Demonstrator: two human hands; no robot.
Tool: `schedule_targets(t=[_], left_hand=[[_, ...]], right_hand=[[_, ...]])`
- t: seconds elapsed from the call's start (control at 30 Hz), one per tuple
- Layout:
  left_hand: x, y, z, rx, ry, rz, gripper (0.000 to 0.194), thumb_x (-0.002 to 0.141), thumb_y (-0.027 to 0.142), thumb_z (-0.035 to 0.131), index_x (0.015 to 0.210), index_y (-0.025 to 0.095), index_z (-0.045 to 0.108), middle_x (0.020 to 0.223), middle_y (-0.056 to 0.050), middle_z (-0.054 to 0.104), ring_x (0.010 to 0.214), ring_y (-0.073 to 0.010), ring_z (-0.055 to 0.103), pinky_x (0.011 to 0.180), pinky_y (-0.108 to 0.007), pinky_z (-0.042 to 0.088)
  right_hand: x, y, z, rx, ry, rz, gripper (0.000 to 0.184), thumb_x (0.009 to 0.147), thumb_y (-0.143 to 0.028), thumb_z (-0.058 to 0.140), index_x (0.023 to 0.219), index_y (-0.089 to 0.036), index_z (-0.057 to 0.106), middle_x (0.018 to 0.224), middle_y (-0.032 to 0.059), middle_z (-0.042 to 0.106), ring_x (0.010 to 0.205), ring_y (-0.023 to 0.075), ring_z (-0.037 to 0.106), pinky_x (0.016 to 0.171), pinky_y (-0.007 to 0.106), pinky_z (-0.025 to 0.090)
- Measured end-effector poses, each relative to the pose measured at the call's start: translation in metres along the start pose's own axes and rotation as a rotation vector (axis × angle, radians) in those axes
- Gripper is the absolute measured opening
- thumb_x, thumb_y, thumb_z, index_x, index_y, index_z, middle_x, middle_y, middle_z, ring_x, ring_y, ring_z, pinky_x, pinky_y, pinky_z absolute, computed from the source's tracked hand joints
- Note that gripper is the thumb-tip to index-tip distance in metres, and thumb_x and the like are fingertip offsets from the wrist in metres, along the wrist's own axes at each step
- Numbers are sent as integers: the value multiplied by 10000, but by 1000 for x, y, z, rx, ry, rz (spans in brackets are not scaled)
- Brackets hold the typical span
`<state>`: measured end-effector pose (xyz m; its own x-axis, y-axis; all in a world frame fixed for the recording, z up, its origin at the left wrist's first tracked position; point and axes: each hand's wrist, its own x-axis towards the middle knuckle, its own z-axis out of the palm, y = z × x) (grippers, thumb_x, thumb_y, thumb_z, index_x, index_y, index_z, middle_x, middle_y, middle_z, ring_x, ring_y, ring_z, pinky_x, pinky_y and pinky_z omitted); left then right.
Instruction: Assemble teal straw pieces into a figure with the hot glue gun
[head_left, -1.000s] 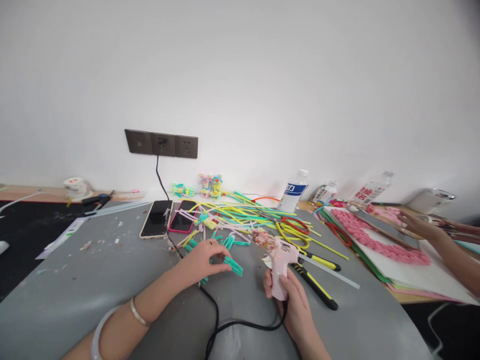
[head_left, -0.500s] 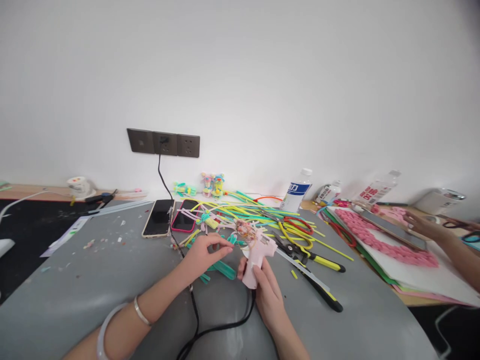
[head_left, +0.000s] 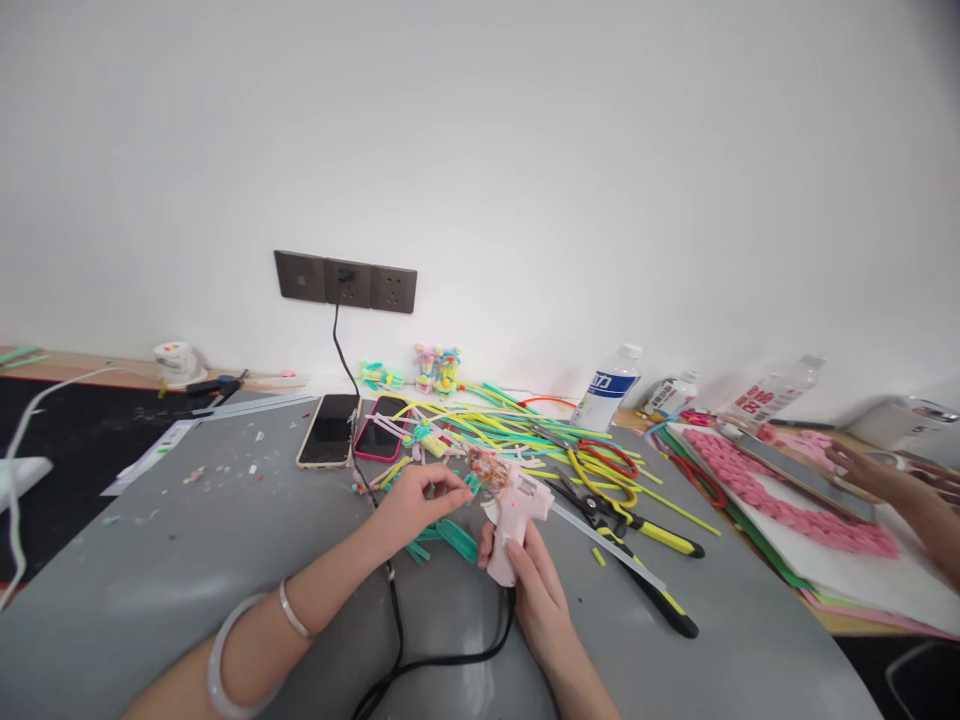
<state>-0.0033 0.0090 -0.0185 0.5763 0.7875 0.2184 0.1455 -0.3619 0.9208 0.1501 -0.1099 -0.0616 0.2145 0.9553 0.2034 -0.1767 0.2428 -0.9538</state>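
Note:
My right hand [head_left: 541,590] is wrapped around the handle of a pale pink hot glue gun [head_left: 515,530]. Stained, messy residue covers the gun's nozzle, which points to the left, and a long translucent glue stick [head_left: 607,545] sticks out of its back. Just left of the nozzle, my left hand [head_left: 420,510] has thumb and fingertips pinched together; whatever is between them is too small to make out. Teal pipe cleaners [head_left: 456,540] lie beneath and beside the left fingers. A small figure of yellow, teal and lilac pipe cleaners [head_left: 426,438] lies behind the hands.
Pliers [head_left: 660,535], scissors [head_left: 600,465] and many loose pipe cleaners [head_left: 517,415] spread to the right. Two phones [head_left: 330,432] lie at the left, with the gun's black cord [head_left: 397,610] passing by. A bottle [head_left: 606,390] stands behind. Another person's hand [head_left: 862,468] is at the right.
The whole view has shifted slightly, so things sit a little farther right. Both hands keep nearly the same pose, the glue gun still in the right one.

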Motion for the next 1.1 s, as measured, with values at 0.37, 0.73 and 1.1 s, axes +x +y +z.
schedule_targets(t=[0.37, 0.73, 1.1], left_hand=[[2, 3, -21, 97, 80, 95, 219, 864, 340, 636, 758, 171, 729, 737, -29, 678, 674, -165, 540, 643, -264, 407], [-12, 56, -81, 471, 223, 177, 171, 827, 337, 677, 762, 218, 782, 774, -41, 727, 733, -194, 617, 689, -266, 462], [-54, 60, -211, 626, 130, -659, 322, 852, 368, 574, 818, 72, 698, 671, 25, 684, 658, -112, 667, 596, -126, 405]], right_hand=[[4, 5, -1, 107, 151, -42, 267, 915, -503, 588, 909, -239, 628, 801, 27, 617, 692, 200, 542, 676, 324, 440], [4, 6, -5, 200, 198, -9, 248, 876, -480, 651, 954, -245, 657, 825, 23, 619, 704, 189, 539, 675, 311, 446], [5, 7, -7, 160, 182, 22, 307, 867, -525, 644, 874, -218, 644, 808, 37, 642, 717, 198, 560, 687, 316, 449]])
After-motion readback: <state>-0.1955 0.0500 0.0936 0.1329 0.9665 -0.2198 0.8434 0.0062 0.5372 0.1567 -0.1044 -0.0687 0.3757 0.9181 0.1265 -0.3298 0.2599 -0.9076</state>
